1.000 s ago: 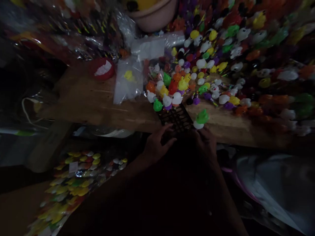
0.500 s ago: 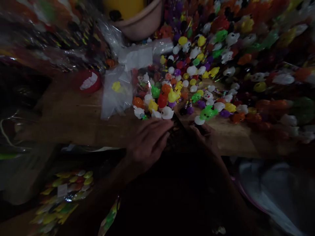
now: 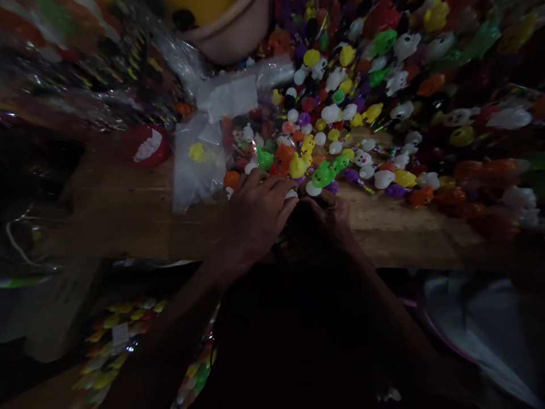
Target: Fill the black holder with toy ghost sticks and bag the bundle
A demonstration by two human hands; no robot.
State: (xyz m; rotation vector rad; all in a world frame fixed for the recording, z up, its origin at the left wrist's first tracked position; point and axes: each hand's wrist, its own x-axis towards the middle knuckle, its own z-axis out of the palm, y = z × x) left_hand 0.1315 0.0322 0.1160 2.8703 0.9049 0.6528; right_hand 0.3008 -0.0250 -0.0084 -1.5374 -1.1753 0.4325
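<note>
My left hand (image 3: 259, 207) lies over the near end of a clear plastic bag of small toys (image 3: 284, 156) with coloured animal heads. Its fingers bend round the toys, and its thumb points to the right. My right hand (image 3: 332, 213) is closed just below a green animal-headed toy (image 3: 322, 174) and a white round-headed one (image 3: 314, 188), close to the bag's right side. Shadow hides the toys' lower parts and the right fingertips. The two hands are nearly touching.
Loose animal-headed toys (image 3: 383, 179) are heaped on the wooden table (image 3: 140, 210) at right and behind. To the left are a flat clear bag (image 3: 198, 179), a red bowl (image 3: 157, 153) with white paper and wrapped bundles (image 3: 106, 68). A pale basin (image 3: 230, 40) stands at the back.
My left hand has moved forward over the white toys at the bag's near end. My right hand has brought the green and white toys leftward to the bag.
</note>
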